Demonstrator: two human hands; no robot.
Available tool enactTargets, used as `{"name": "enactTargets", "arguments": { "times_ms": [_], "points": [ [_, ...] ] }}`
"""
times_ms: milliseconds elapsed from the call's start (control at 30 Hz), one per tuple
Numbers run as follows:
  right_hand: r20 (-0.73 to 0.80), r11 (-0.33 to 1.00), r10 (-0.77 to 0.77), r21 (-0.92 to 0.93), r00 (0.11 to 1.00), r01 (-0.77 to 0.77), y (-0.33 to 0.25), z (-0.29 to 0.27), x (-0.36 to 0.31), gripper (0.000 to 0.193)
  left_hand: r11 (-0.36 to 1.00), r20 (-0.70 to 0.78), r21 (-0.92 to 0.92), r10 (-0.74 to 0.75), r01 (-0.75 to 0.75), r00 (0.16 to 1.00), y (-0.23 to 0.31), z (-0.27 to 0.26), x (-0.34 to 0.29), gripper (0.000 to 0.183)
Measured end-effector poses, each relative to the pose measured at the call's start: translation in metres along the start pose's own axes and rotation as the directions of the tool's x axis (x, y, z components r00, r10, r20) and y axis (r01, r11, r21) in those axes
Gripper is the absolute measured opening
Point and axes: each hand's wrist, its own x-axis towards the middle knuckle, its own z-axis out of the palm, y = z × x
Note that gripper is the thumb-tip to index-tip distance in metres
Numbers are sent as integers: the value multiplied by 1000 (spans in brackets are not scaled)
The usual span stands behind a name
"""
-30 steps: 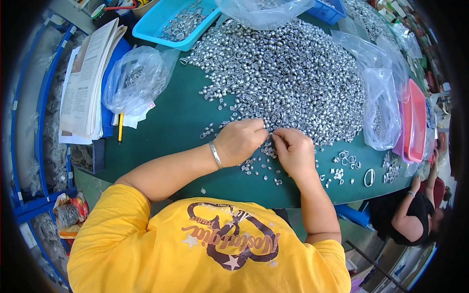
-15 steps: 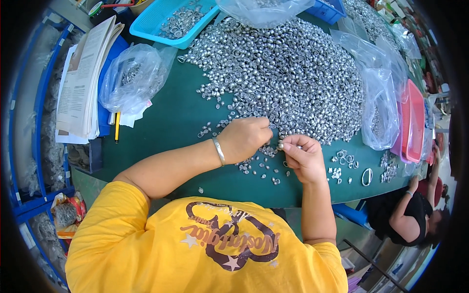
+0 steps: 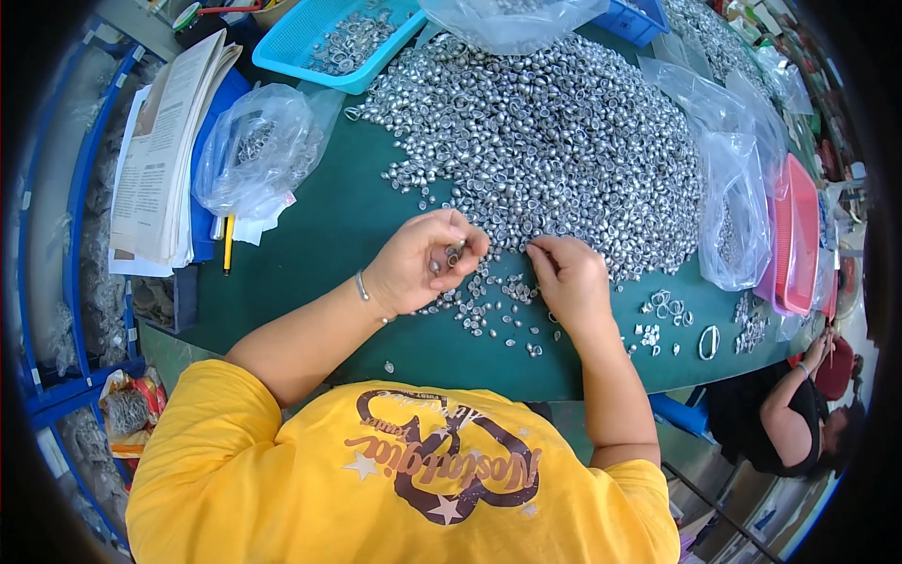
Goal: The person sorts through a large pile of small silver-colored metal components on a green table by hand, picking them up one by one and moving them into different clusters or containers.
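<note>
A large heap of small silvery metal pieces [image 3: 545, 132], rounded and ring-like, covers the middle of the green table. My left hand [image 3: 421, 261], with a bracelet on its wrist, is curled with the palm partly turned up at the heap's near left edge. A few small metal pieces [image 3: 453, 254] sit in its fingers and palm. At the heap's near edge, my right hand [image 3: 573, 284] has thumb and forefinger pressed together; whatever lies between the tips is too small to make out. Loose pieces [image 3: 477, 315] are scattered on the table between and below my hands.
A turquoise basket [image 3: 352, 70] of metal parts stands at the far left, beside a filled plastic bag [image 3: 254, 155] and papers [image 3: 169, 160]. On the right are larger rings [image 3: 667, 305], another plastic bag [image 3: 733, 221] and a pink basket [image 3: 799, 235]. Another person [image 3: 785, 414] sits at right.
My left hand has moved left and rolled over, showing pieces in its palm. My right hand has shifted up and left to the heap's edge. The other person's hands have come lower.
</note>
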Motion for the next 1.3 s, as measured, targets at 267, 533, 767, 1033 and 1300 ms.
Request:
{"name": "enactTargets", "arguments": {
  "times_ms": [267, 533, 767, 1033, 1300],
  "points": [
    [90, 950, 50, -311, 995, -19, -19, -6, 4, 14, 68, 172, 974, 401, -216, 900, -3, 3, 28, 10],
    [39, 964, 78, -257, 996, -65, -12, -9, -2, 14, -450, 454, 853, 387, -266, 803, -12, 3, 39, 11],
    [81, 966, 18, -260, 997, 3, -15, -3, 3, 12, 130, 253, 936, 394, -327, 884, -9, 1, 21, 9],
    [101, 973, 124, 185, 987, -141, -23, -5, 0, 12, 973, -41, 199, -109, 115, 993, -9, -1, -5, 9],
    [190, 579, 174, 774, 966, -256, -23, -7, -16, 12, 982, 132, -8, -184, 186, 974, -15, -2, -11, 10]
  ]
}}
